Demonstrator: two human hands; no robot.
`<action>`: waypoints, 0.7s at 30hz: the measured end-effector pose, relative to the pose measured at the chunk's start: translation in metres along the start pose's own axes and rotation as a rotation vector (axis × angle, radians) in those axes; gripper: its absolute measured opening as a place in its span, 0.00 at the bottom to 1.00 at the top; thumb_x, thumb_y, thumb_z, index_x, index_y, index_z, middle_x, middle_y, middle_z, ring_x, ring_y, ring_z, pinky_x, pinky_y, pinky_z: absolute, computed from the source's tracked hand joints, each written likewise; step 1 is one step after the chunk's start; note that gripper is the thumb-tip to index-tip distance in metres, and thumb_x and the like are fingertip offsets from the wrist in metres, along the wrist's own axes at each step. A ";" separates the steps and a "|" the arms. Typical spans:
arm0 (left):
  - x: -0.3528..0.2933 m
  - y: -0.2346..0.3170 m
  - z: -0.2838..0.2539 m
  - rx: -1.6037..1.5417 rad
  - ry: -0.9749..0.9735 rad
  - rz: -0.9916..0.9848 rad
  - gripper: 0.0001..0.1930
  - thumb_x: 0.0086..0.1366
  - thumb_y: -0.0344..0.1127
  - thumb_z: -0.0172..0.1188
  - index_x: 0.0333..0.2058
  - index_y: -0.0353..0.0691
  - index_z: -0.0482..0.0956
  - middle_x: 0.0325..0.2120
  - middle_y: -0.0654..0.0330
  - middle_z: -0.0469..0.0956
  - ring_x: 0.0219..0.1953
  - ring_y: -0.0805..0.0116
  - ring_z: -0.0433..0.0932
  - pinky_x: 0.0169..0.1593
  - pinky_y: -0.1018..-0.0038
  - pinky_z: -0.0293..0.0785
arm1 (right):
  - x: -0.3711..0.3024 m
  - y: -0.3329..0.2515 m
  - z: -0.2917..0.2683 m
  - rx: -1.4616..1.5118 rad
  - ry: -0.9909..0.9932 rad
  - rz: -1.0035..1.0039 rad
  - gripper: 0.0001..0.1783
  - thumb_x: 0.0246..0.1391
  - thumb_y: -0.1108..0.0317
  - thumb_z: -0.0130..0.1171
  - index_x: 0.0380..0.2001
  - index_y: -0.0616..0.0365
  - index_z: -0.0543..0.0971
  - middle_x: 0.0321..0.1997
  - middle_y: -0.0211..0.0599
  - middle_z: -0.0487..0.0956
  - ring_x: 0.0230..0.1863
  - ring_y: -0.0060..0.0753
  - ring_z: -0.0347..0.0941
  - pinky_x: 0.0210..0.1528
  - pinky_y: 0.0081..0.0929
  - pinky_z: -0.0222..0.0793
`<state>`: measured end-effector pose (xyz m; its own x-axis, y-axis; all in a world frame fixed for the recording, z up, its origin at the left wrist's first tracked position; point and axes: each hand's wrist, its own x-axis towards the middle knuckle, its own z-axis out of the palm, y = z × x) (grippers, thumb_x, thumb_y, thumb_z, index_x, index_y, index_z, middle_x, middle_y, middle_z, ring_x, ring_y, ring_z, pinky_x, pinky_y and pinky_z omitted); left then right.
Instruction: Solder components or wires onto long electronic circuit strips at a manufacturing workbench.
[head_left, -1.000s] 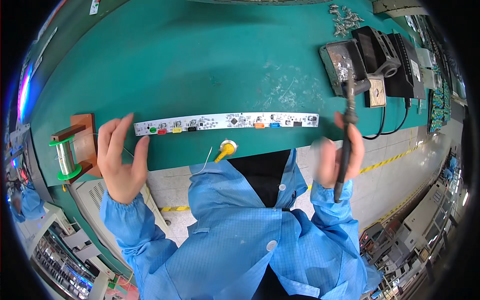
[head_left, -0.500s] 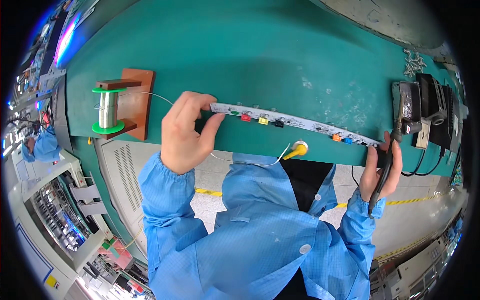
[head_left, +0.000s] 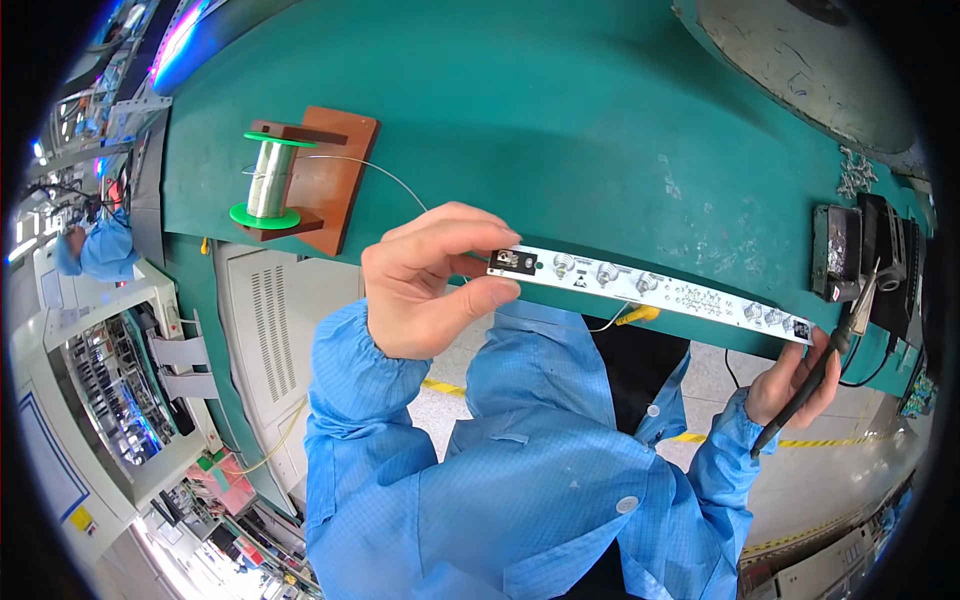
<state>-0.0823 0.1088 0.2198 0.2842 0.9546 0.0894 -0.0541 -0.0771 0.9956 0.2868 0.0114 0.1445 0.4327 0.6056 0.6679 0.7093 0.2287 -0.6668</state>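
Observation:
A long, narrow white circuit board (head_left: 690,297) with several round metal connectors spans the space between my hands, slanting down to the right. My left hand (head_left: 415,285) pinches its left end between thumb and fingers. At the other end, my right hand (head_left: 775,390) grips the board's tip and also holds a black soldering iron (head_left: 797,405), its tip pointing up and away. Solder wire (head_left: 392,178) runs from a green-flanged spool (head_left: 271,180) toward my left hand; whether the fingers grip it is hidden.
A brown stand (head_left: 340,180) carries the spool on the green bench mat (head_left: 540,120). At right are a dark soldering-iron holder (head_left: 838,250) and a pile of small metal parts (head_left: 857,172). A yellow clip (head_left: 640,315) sits at the near bench edge, partly behind the board.
The board has been turned, so the round metal connectors now show instead of the coloured ones. The hands stay at its two ends, and the whole view has shifted.

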 end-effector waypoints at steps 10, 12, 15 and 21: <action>0.000 -0.015 -0.016 0.156 0.048 -0.035 0.17 0.48 0.13 0.59 0.40 0.28 0.78 0.40 0.48 0.76 0.40 0.64 0.77 0.42 0.73 0.75 | 0.002 -0.032 -0.003 0.151 -0.065 0.330 0.29 0.51 0.78 0.56 0.56 0.58 0.61 0.50 0.52 0.74 0.52 0.43 0.70 0.56 0.38 0.64; -0.004 -0.014 -0.028 0.241 0.099 -0.067 0.17 0.49 0.13 0.58 0.41 0.26 0.78 0.42 0.48 0.76 0.40 0.64 0.76 0.44 0.73 0.74 | 0.003 -0.034 0.009 0.252 -0.138 0.231 0.30 0.48 0.81 0.58 0.55 0.55 0.63 0.46 0.51 0.76 0.47 0.42 0.74 0.52 0.39 0.68; -0.004 -0.035 -0.050 0.145 0.092 0.015 0.19 0.49 0.13 0.57 0.43 0.26 0.77 0.43 0.48 0.76 0.41 0.65 0.76 0.46 0.74 0.73 | 0.015 -0.040 0.012 0.382 -0.220 0.127 0.31 0.46 0.84 0.59 0.53 0.52 0.64 0.44 0.53 0.77 0.45 0.44 0.76 0.48 0.37 0.72; 0.004 -0.046 -0.051 0.032 0.060 -0.017 0.20 0.52 0.14 0.58 0.46 0.28 0.76 0.45 0.45 0.75 0.42 0.67 0.76 0.48 0.77 0.72 | 0.028 -0.044 -0.001 0.412 -0.340 0.047 0.32 0.45 0.85 0.60 0.52 0.51 0.64 0.44 0.53 0.77 0.45 0.43 0.76 0.47 0.38 0.73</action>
<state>-0.1276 0.1305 0.1724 0.2272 0.9712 0.0718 -0.0192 -0.0692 0.9974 0.2683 0.0175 0.1922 0.2057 0.8194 0.5351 0.3864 0.4343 -0.8137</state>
